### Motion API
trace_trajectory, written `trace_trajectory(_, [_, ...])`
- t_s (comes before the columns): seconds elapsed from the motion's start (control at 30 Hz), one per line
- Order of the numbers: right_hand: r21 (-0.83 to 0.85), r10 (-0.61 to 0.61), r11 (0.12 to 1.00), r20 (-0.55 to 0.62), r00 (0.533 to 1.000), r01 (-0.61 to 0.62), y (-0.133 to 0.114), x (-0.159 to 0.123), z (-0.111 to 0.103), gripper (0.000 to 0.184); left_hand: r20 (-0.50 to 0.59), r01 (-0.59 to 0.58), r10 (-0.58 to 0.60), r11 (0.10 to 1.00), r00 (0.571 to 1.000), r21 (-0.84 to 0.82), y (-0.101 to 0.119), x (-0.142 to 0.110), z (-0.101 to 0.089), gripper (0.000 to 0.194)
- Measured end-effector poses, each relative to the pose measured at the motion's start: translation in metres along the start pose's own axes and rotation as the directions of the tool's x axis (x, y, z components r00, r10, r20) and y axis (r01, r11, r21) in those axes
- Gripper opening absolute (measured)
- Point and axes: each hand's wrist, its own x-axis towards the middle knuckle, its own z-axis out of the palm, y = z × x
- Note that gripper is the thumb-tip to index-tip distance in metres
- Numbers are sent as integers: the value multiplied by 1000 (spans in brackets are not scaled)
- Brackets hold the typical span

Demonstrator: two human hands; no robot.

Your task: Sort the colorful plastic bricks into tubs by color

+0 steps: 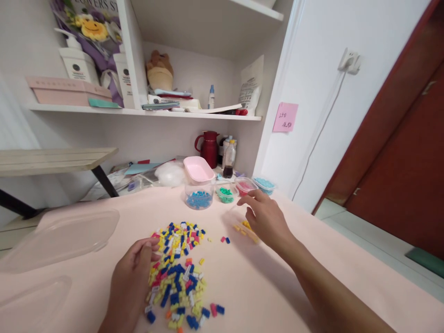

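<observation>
Many small plastic building bricks in blue, yellow, pink and white lie in a loose brick pile [178, 273] on the pink tabletop. My left hand [132, 273] rests at the pile's left edge, its thumb and fingers closed together; whether a brick is between them is hidden. Over to the right, my right hand [265, 215] hovers above a clear container with yellow bricks [245, 230], fingers apart and bent down. No brick shows in it. A pink and a blue brick [227, 240] lie between the pile and that container.
Behind stand clear tubs of blue bricks [199, 199], green bricks [226, 195], pink bricks [246, 185] and light-blue bricks [264, 183]. A pink tray [199, 169], dark-red jug [209, 149] and bottle [229, 159] stand farther back. Clear lids [69, 233] lie at left.
</observation>
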Motion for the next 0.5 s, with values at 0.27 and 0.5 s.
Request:
trace_trajectory(0.27, [564, -294, 820, 278, 914, 92, -41, -19, 7, 29, -7, 6, -6, 1000, 1000, -3, -2, -2, -1, 40])
trace_trajectory(0.5, [515, -346, 853, 440, 829, 82, -53, -39, 47, 31, -8, 11, -11, 1000, 1000, -13, 3, -3, 1, 39])
